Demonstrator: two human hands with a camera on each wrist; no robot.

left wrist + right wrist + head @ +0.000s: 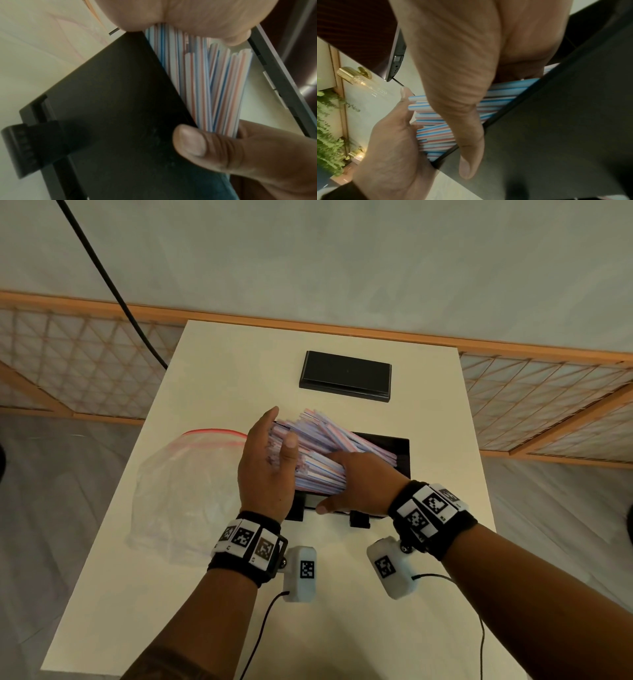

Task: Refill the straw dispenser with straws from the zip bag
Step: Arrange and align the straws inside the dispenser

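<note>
Hands (308, 474) hide straws' (325, 436) ends, dispenser (400, 453) interior.

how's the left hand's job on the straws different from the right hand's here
The left hand stands on edge with its fingers fairly straight, its palm flat against the ends of the straws; the right hand lies over the bundle's side and wraps round it. The left hand sits at the dispenser's left end, beside the zip bag; the right hand sits at the near wall, thumb down its front. Both touch the same bundle over the open dispenser.
</note>
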